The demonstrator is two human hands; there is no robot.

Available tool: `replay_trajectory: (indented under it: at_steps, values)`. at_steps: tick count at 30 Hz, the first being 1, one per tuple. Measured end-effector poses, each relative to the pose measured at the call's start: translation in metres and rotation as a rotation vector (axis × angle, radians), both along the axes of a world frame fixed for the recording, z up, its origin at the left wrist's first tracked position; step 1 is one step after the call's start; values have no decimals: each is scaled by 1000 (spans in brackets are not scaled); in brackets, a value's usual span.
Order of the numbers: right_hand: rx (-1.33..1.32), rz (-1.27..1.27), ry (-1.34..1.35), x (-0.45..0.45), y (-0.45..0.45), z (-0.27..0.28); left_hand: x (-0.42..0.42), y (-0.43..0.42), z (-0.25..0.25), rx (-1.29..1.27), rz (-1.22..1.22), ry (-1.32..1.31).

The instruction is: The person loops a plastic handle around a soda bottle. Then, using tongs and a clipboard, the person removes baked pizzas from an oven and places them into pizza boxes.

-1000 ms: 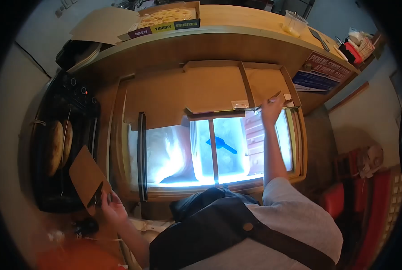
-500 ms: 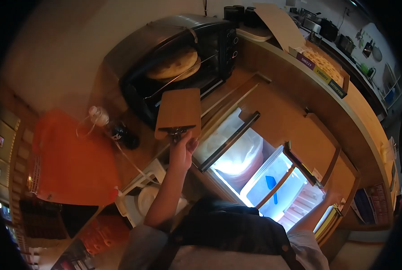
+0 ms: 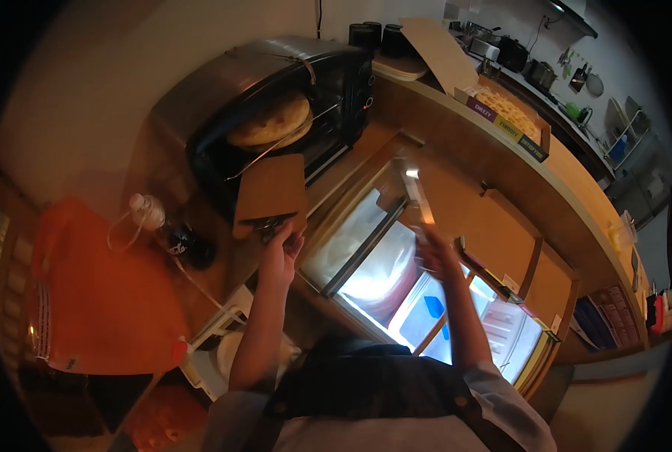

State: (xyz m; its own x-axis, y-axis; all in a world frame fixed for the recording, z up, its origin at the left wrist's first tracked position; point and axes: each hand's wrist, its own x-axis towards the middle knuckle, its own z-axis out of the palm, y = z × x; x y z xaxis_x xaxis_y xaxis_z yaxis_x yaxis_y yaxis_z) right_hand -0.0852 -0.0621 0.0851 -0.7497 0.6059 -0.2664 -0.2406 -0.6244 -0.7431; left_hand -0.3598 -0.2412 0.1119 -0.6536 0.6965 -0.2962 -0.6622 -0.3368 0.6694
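Your left hand (image 3: 281,247) grips a flat brown rectangular board (image 3: 274,184) at its dark clip (image 3: 264,221), in front of the open black-and-silver oven (image 3: 219,94); whether they touch cannot be told. A round, browned flatbread (image 3: 266,129) lies inside. Your right hand (image 3: 441,256) is closed around a slim, shiny tool (image 3: 420,197), motion-blurred, above a brightly lit chest (image 3: 373,264) containing a blue scoop (image 3: 433,306).
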Motion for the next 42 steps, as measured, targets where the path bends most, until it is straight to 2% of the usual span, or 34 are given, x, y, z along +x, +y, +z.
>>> replay_trajectory:
  at_steps: [2,4,6,10,16,26,34,42]
  values:
    - [63,108,-54,-65,-7,24,2,-3,5,-8,6,11]
    - [156,130,-32,-105,0,20,6,-8,14,-20,42,41]
    - [256,131,-118,-134,9,19,13,-10,22,-32,108,80]
    - [320,167,-160,-163,29,30,-1,-7,2,-3,11,-13]
    - [230,225,-207,-190,53,46,-1,6,22,-40,54,85]
    - [148,239,-258,-216,66,66,-6,19,31,-37,38,70]
    - [18,259,-116,-221,58,54,-6,29,25,-1,19,51]
    - [-119,312,1,-218,65,46,-25,95,10,25,179,-18]
